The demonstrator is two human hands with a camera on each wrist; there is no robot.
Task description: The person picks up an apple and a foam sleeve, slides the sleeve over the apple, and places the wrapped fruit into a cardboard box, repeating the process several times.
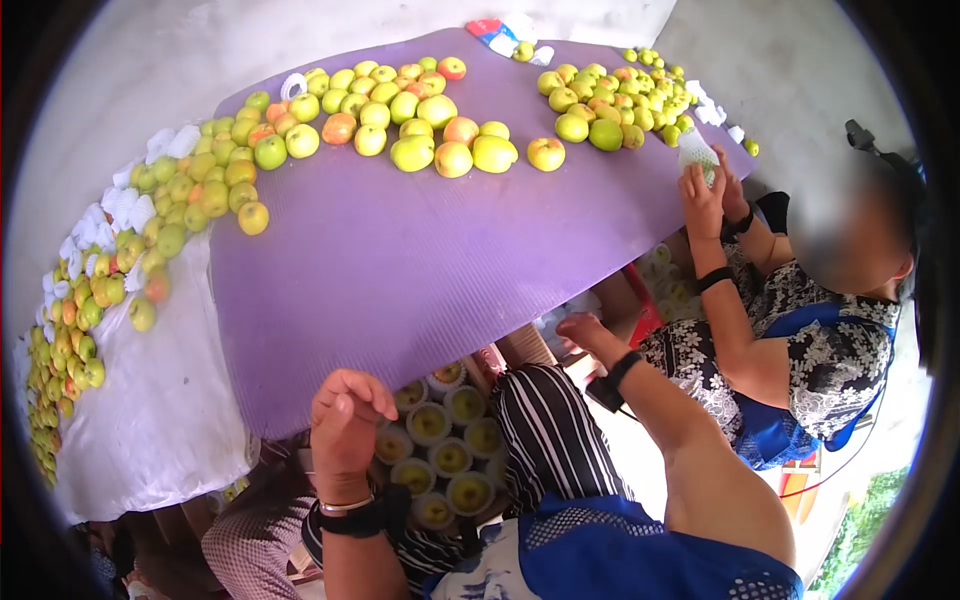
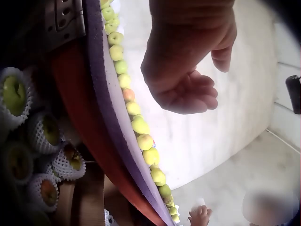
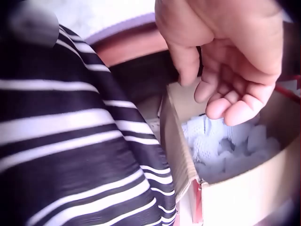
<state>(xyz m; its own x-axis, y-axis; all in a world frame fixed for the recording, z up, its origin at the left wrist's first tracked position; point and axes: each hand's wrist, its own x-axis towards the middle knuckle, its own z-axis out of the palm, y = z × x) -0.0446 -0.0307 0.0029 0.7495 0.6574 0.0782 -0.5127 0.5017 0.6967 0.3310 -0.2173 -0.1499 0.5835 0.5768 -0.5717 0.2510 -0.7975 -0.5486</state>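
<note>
My left hand (image 1: 348, 425) is raised near the front edge of the purple mat (image 1: 420, 260), above a box of apples in white foam nets (image 1: 430, 424). Its fingers curl loosely and hold nothing, as the left wrist view confirms. In the right wrist view my right hand (image 3: 225, 61) hangs over a cardboard box (image 3: 244, 193) with white foam nets (image 3: 211, 141) in it. The fingers are loosely bent, with nothing between them, and the fingertips overlap the nets in this view. Loose yellow-green apples (image 1: 412, 152) lie along the far side of the mat.
At the right, another person's hands (image 1: 706, 190) hold an apple in a foam net (image 1: 697, 150) at the mat's edge. More apples (image 1: 600, 100) are heaped at the back right. On the left, apples and foam nets (image 1: 125, 208) border a white sheet (image 1: 150, 400). My striped lap (image 1: 555, 430) separates the boxes.
</note>
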